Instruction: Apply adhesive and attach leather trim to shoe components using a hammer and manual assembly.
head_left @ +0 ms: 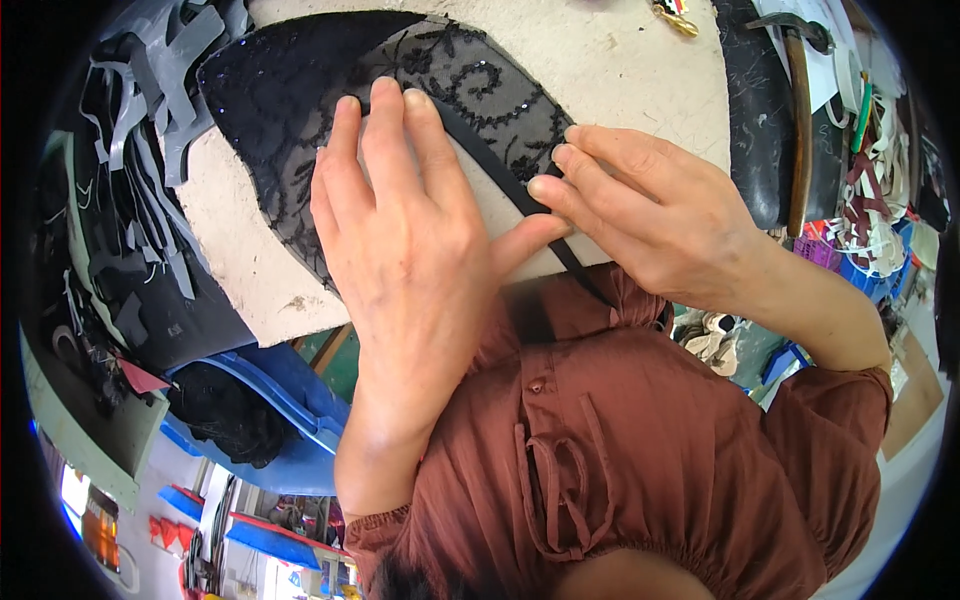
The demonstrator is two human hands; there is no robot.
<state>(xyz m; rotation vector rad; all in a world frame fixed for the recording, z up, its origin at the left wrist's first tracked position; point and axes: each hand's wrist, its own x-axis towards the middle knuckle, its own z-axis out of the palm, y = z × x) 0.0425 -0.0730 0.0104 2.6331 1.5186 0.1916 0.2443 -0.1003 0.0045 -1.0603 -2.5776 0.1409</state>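
A curved black lace piece (490, 95) with sheer mesh and sequins lies on a pale board (650, 70). Along its inner edge runs a narrow black strip (482, 150), whose loose end hangs down toward my shirt. My left hand (405, 205) rests flat on the lace, fingers stretched out and partly covering it. The left thumb reaches across to the strip. At the right end of the lace, my right hand (650, 205) has thumb and fingers pinched together on the strip beside the lace edge. Exactly how the fingertips hold both layers is hidden.
Grey and black offcut strips (150, 100) pile up on the left. A hammer (797, 120) with a wooden handle lies on a dark surface at the right. Below the board stands a blue bin (300, 400) with black material inside. A small gold-coloured item (677, 20) sits at the far edge.
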